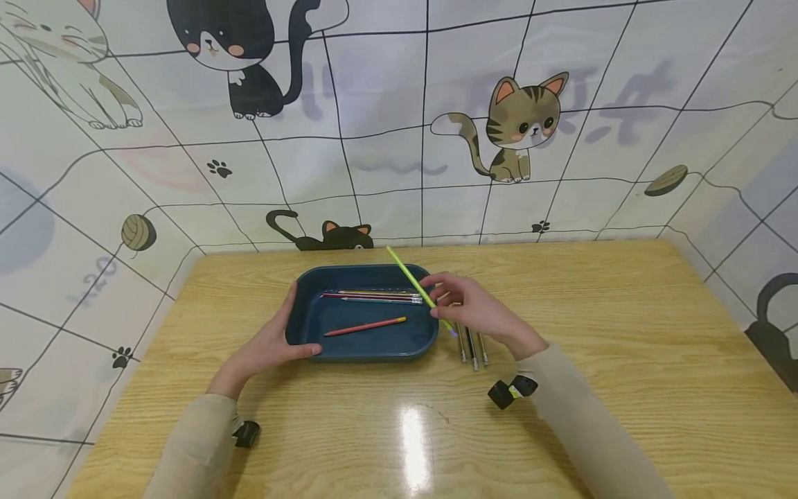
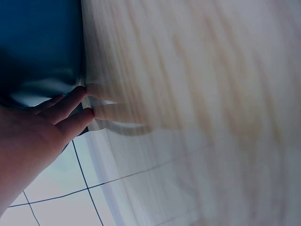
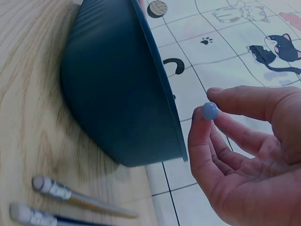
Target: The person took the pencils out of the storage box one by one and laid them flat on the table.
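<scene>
A dark blue tray (image 1: 374, 345) stands on the table. My left hand (image 1: 271, 339) grips its left end, thumb over the near rim and fingers against the outer wall. My right hand (image 1: 474, 308) pinches a yellow-green pencil (image 1: 408, 276) between thumb and fingers, tilted above the tray's right end. The pencil's rounded bluish end (image 3: 209, 111) faces the right wrist camera. Inside the tray, several pencils (image 1: 380, 297) lie together along the far side. A red pencil (image 1: 364, 327) with a yellow end lies apart, closer to the near side.
Beside the tray's right end, partly under my right hand, several pencils (image 1: 475, 357) with metal-banded eraser ends lie on the wooden table (image 1: 337, 430). A cat-printed, gridded sheet (image 1: 386, 166) rises behind the table and along both sides.
</scene>
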Motion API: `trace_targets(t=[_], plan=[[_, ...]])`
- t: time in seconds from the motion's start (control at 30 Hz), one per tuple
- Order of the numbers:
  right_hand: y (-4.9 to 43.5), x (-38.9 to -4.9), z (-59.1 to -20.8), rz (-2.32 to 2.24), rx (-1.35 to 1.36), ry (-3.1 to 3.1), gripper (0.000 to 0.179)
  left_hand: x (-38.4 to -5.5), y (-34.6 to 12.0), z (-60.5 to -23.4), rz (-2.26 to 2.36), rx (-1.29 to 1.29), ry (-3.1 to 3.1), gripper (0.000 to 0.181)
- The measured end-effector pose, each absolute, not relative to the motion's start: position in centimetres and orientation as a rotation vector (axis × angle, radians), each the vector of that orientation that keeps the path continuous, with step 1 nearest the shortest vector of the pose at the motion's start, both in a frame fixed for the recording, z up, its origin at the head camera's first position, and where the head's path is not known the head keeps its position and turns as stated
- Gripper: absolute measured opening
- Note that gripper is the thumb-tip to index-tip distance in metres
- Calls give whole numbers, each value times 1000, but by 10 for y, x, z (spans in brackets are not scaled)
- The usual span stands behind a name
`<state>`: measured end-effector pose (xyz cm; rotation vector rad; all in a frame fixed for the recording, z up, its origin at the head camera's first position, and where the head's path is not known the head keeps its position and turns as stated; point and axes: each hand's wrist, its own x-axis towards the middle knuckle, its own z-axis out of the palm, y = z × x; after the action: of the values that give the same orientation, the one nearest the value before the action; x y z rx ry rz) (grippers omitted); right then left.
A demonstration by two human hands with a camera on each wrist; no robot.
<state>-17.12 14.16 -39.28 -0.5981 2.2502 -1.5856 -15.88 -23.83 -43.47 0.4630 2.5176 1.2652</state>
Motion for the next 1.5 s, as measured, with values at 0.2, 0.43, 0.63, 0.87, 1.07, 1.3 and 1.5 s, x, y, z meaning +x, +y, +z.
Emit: trace_targets(t=[0.2, 0.43, 0.63, 0.87, 1.07, 1.3, 1.5], plan=[[155, -171, -398, -1608, -567, 2289, 48, -159, -238, -434, 1270, 452, 2511, 122], [171, -168, -408, -1598, -484, 2333, 51, -159, -238, -436, 1269, 454, 2515, 122], [184, -163, -416, -1613, -404, 2338, 56, -159, -239, -435, 1257, 453, 2529, 122], [201, -154, -424, -1590, -334, 2347, 62, -158, -238, -435, 1261, 460, 2519, 122], [212, -150, -430, -1525, -321, 2390, 65, -159, -238, -435, 1263, 459, 2521, 122], [216, -147, -435, -1385, -280, 2490, 66, -159, -239, -437, 1260, 457, 2523, 122], [215, -146, -435, -1299, -266, 2544, 64, -159, -239, -437, 1258, 457, 2526, 122]])
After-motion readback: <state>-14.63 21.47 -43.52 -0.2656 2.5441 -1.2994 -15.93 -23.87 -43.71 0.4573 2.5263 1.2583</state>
